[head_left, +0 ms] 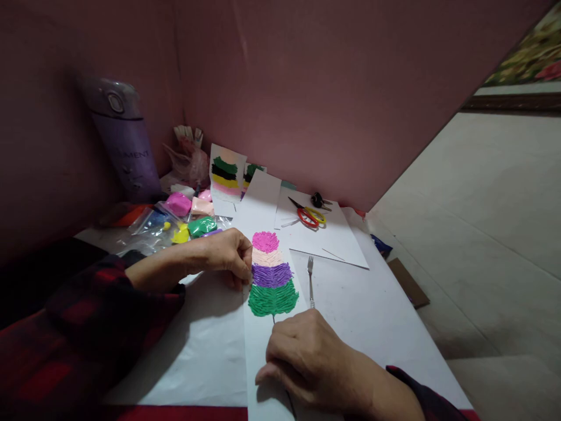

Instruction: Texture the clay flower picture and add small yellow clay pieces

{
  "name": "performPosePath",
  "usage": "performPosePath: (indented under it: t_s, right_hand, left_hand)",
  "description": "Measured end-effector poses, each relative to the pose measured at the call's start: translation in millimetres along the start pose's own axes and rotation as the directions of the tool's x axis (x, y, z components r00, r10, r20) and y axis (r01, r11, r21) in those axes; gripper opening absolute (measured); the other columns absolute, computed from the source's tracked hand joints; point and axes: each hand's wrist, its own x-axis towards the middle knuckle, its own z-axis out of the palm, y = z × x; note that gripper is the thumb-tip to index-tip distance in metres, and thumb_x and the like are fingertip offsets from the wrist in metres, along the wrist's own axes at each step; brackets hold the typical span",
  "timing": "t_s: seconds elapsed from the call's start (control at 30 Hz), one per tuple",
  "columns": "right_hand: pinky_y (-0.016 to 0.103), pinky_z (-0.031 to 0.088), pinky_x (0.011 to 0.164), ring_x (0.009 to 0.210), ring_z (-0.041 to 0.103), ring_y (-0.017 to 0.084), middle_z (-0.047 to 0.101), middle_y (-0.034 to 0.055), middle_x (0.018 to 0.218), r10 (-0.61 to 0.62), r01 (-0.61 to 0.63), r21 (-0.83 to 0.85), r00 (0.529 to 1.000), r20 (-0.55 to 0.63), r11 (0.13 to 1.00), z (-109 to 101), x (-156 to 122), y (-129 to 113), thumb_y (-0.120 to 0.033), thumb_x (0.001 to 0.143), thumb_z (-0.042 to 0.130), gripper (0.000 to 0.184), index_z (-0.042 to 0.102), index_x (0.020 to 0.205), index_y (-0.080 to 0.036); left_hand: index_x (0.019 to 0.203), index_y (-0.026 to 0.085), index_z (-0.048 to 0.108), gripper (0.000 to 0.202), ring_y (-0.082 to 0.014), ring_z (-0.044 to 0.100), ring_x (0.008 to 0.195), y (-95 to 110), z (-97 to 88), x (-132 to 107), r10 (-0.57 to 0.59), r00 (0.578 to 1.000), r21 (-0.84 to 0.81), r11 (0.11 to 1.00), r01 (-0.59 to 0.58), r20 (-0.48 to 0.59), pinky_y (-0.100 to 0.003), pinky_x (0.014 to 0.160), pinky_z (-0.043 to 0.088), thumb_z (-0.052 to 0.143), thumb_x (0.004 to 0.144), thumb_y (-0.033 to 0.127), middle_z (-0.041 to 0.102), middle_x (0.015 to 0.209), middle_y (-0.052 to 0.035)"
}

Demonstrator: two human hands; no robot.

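Observation:
A long white paper strip point(258, 345) lies before me. On it sit textured clay bands: a pink round top point(265, 241), a pale peach band point(268, 258), a purple band point(272, 275) and a green band point(274, 298). Below them runs a thin dark line. My left hand point(230, 257) is pinched closed at the strip's left edge, beside the purple band; its fingertips hide what they grip. My right hand point(307, 356) rests on the lower strip with curled fingers, their contents hidden. A small fork point(311, 278) points away just beyond its knuckles, its handle end covered.
Red-and-yellow scissors point(309, 217) and keys point(319, 201) lie on white board point(346, 245) at the back. Bagged clay lumps point(202, 226) are at left, near a purple bottle point(129, 143). Cards with striped clay point(225, 175) lean by the pink wall point(284, 88).

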Motion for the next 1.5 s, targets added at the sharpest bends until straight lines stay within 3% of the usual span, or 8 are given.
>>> performPosePath:
  t_s: [0.23,0.5,0.83,1.23,1.5]
  right_hand:
    - [0.026,0.026,0.048,0.049,0.044,0.01,0.057,-0.0016,0.057,0.007,-0.007,-0.013,1.0,0.028,1.0,-1,0,-1,-0.042,0.099,0.04,0.044,0.057,0.067,-0.017]
    - [0.026,0.026,0.047,0.049,0.043,0.01,0.056,-0.0014,0.057,0.009,-0.01,0.02,1.0,0.02,1.0,1,0,0,-0.04,0.098,0.044,0.04,0.057,0.067,-0.018]
    - [0.027,0.029,0.046,0.049,0.045,0.011,0.056,-0.0012,0.057,0.001,0.0,-0.022,0.999,0.051,1.0,1,0,1,-0.044,0.1,0.037,0.046,0.057,0.067,-0.018]
    - [0.027,0.028,0.047,0.051,0.045,0.011,0.056,-0.0014,0.058,0.003,0.0,-0.033,0.997,0.078,0.999,0,0,0,-0.041,0.1,0.038,0.044,0.057,0.068,-0.018]
    - [0.027,0.028,0.047,0.05,0.045,0.011,0.056,-0.0013,0.058,0.005,-0.004,-0.021,0.998,0.064,1.0,0,0,0,-0.042,0.1,0.038,0.044,0.057,0.068,-0.018]
  left_hand:
    - [0.054,0.017,0.057,0.015,-0.0168,0.064,0.048,-3,0.5,0,-0.009,1.0,0.039,0.999,0.01,-0.024,-0.029,0.052,0.053,0.071,0.05,0.015,0.068,0.052,0.0002]
    - [0.049,0.017,0.055,0.01,-0.0133,0.06,0.044,10,5.6,-8,-0.015,0.999,0.08,0.997,0.018,-0.031,-0.022,0.045,0.048,0.063,0.049,0.012,0.063,0.044,0.0025]
    - [0.05,0.017,0.055,0.011,-0.0149,0.061,0.045,3,4.2,-5,-0.028,0.999,0.061,0.998,0.029,-0.021,-0.026,0.046,0.049,0.064,0.049,0.012,0.063,0.046,0.0017]
    - [0.053,0.017,0.055,0.01,-0.0174,0.063,0.049,4,-1.9,-6,-0.043,0.998,0.104,0.993,0.047,-0.034,-0.031,0.053,0.052,0.063,0.051,0.012,0.064,0.048,0.0011]
    - [0.052,0.017,0.057,0.01,-0.0177,0.063,0.048,5,-5.5,-8,0.009,1.0,0.067,0.998,-0.007,-0.028,-0.029,0.051,0.051,0.067,0.053,0.016,0.067,0.051,-0.0023]
